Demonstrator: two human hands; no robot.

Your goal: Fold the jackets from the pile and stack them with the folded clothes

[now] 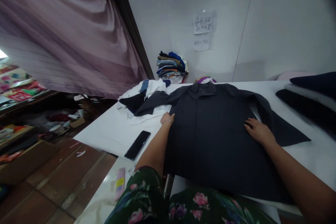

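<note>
A dark grey jacket [210, 129] lies spread front-up on the white table [105, 131], collar towards the wall. My left hand [167, 118] rests on the jacket's left edge near the armpit, with its fingers curled over the cloth. My right hand [257, 130] lies flat on the jacket's right side beside the sleeve, fingers stretched out. The right sleeve [286, 129] is spread out to the right.
A black phone [137, 145] lies on the table left of the jacket. White and navy clothes [143, 99] are heaped at the back left; folded clothes [170, 66] are stacked against the wall. Dark garments [309, 94] lie at the right. A purple curtain [65, 35] hangs at the left.
</note>
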